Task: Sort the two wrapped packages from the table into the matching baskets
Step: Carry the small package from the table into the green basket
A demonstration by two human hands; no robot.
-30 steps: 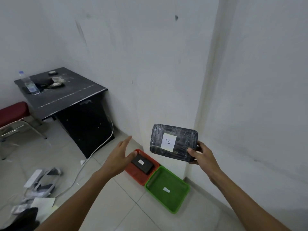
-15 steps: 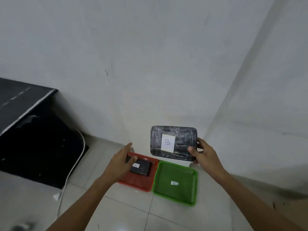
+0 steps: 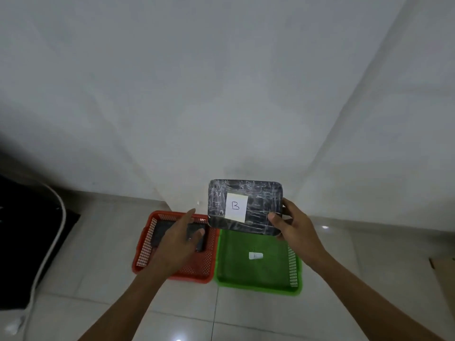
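Note:
My right hand (image 3: 294, 226) grips a black plastic-wrapped package (image 3: 256, 203) by its right edge; a white label on it reads B. It hangs in the air above the far edge of the green basket (image 3: 256, 285), which has a small white tag lying inside. Left of it, touching, the red basket (image 3: 145, 244) holds another black wrapped package (image 3: 160, 232). My left hand (image 3: 179, 238) hovers over the red basket with fingers apart and nothing in it, hiding most of that package.
Both baskets sit on the pale tiled floor in a corner of white walls. A black table's side (image 3: 24, 242) and a white cable (image 3: 53, 244) are at the left. A brown cardboard edge (image 3: 443, 279) shows at the far right.
My view has turned right and come closer to the baskets; the table has slid out to the left. My right hand still holds the B package, now over the green basket's far edge.

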